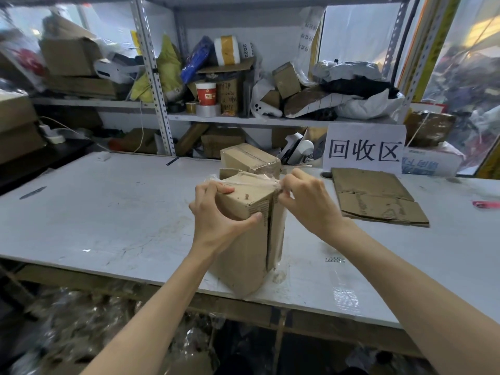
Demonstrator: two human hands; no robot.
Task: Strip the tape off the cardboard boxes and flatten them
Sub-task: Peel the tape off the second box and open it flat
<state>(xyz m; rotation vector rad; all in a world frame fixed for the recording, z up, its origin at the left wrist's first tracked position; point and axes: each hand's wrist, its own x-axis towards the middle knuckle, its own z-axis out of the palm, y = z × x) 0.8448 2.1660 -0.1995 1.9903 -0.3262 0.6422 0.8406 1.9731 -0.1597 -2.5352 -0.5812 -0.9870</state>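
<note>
While the tall brown cardboard box [243, 253] stands upright near the front edge of the white tabletop [108, 212], both hands work at its top. The left hand [216, 212] is curled round the box's upper left corner, with its fingers on the top face and its thumb pressed against the near side. The right hand [305, 201], at the box's upper right corner, pinches a strip of clear tape [251, 182] between thumb and fingers. The strip runs stretched across the top of the box from one hand to the other. A vertical seam on the box's near side gapes open.

Just behind stands a second, smaller brown cardboard box [250, 158], with tape over its top seam. To the right, well apart from the hands, a flattened brown cardboard sheet [376, 196] lies on the tabletop. Behind it stands a white paper sign with large black characters [364, 150]. A small pink object [487, 204] lies at the far right edge. Grey metal shelving [159, 90] behind the tabletop is crowded with boxes, bags and a red paper cup [206, 93].
</note>
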